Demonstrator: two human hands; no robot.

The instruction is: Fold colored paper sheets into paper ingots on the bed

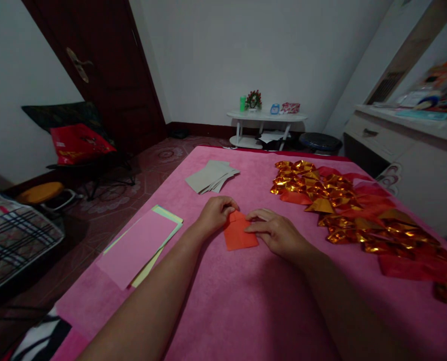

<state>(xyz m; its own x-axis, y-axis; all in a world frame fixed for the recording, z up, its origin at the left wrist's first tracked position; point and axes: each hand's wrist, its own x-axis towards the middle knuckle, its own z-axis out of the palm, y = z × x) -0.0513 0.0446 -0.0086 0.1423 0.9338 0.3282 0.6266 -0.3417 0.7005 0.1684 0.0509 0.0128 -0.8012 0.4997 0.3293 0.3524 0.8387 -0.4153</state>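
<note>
Dim light softly shadows the pink cloth (pixel 227 296) and glints off gold foil (pixel 344 235), with far-right clutter (pixel 430 98) blurred.

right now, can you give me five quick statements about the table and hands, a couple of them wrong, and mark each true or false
1. The left hand and the right hand both touch the orange paper. True.
2. The orange paper is rolled into a tube. False: it lies mostly flat on the pink cloth.
3. Shiny gold pieces lie to the right of the right hand. True.
4. The gray sheets lie farther off than the pink sheet. True.
5. The pink sheet lies among the gold pieces. False: it lies on the left side, beside the left forearm.
</note>
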